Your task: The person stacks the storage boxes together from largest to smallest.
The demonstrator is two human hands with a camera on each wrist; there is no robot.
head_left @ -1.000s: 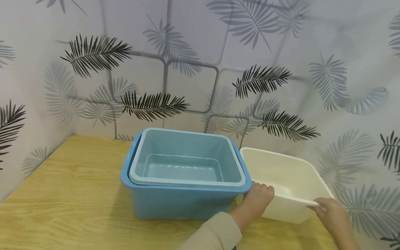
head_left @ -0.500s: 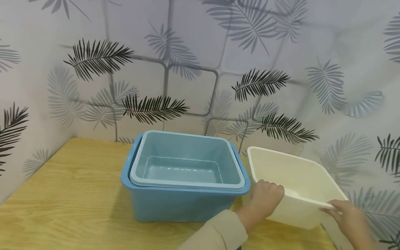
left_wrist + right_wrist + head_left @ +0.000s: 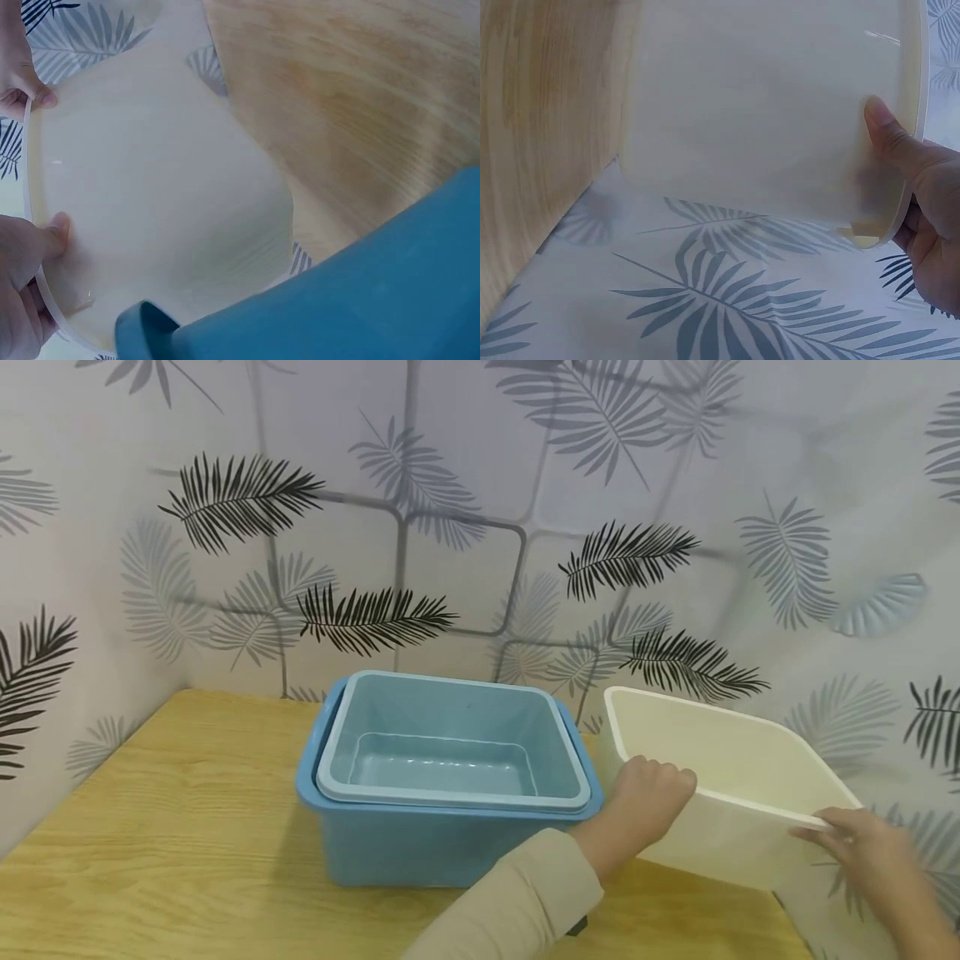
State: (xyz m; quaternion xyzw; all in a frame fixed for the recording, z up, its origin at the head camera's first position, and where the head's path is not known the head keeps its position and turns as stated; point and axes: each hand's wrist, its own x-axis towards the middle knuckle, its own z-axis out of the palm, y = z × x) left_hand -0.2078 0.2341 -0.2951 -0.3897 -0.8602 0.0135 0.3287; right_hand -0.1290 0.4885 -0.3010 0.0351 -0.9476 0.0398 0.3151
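Note:
A cream plastic bin (image 3: 727,827) tilts over the table's right end, its near side raised. My left hand (image 3: 651,800) grips its near rim toward the left corner, fingers curled over the edge and thumb (image 3: 58,234) against the outer wall. At the near right corner my right hand (image 3: 862,847) pinches the same rim, its thumb (image 3: 885,127) on the outer wall. Left of the cream bin stands a blue bin (image 3: 450,852) with a lighter blue bin (image 3: 442,735) nested in it. The lighter bin's floor shows bare.
The wood-grain table (image 3: 187,827) runs beneath the bins, its right edge near the cream bin. A leaf-patterned cloth (image 3: 465,527) covers the wall behind and hangs at the right. A small dark object (image 3: 577,927) shows beside the left sleeve.
Both hands have carried the cream bin to the right and lifted it, opening a wider gap from the blue bins. The blue bins have stayed in place.

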